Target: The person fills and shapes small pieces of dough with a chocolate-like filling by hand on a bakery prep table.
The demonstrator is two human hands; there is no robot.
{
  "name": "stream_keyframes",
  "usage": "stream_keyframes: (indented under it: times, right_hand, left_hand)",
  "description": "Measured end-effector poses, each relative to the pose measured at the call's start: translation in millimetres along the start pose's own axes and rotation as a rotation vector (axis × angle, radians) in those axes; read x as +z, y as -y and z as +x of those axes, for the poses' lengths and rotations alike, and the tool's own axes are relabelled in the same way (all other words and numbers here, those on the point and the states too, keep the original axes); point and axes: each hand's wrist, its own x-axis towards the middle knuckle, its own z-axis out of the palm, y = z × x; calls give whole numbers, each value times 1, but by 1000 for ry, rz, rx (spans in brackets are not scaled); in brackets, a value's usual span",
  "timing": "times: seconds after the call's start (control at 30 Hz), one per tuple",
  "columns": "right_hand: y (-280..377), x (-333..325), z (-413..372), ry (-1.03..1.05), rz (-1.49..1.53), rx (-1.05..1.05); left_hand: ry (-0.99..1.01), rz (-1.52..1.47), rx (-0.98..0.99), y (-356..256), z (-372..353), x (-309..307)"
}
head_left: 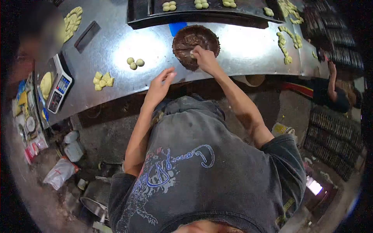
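Observation:
My right hand (pixel 206 60) reaches over a round bowl of thick brown paste (pixel 196 40), its fingers closed on a small pale piece of dough (pixel 192 54) at the paste's surface. Most of that dough is hidden by the fingers. My left hand (pixel 158 88) is held near the table's front edge, thumb and fingers apart, holding nothing. To its left, three dough balls (pixel 133 63) sit together on the metal table (pixel 155 73), with a cluster of cut dough pieces (pixel 103 80) farther left. A blue item (pixel 178 28) lies partly behind the bowl.
A digital scale (pixel 60 87) bearing a dough lump (pixel 46 85) stands at the left. Behind the bowl are dark trays (pixel 206 18) with grouped dough balls. Dough strips (pixel 283 46) lie at the right, near another person's arm (pixel 332 79). Someone else is at the far left.

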Motion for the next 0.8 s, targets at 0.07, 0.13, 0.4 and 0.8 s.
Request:
stream_keyframes:
  times: [0.07,0.13,0.4,0.8]
  right_hand:
    - [-4,9,3,42,-130,-65]
    - [14,5,3,126,-42,39]
    - [97,-28,18,403,1464,548]
    - [235,6,13,-10,1218,60]
  left_hand:
    - [-70,-39,15,1,-14,-6]
    - [-154,-130,-36,0,-22,-12]
    - [-190,-229,50,-31,-17,-30]
    - [-403,-392,246,-71,-8,-86]
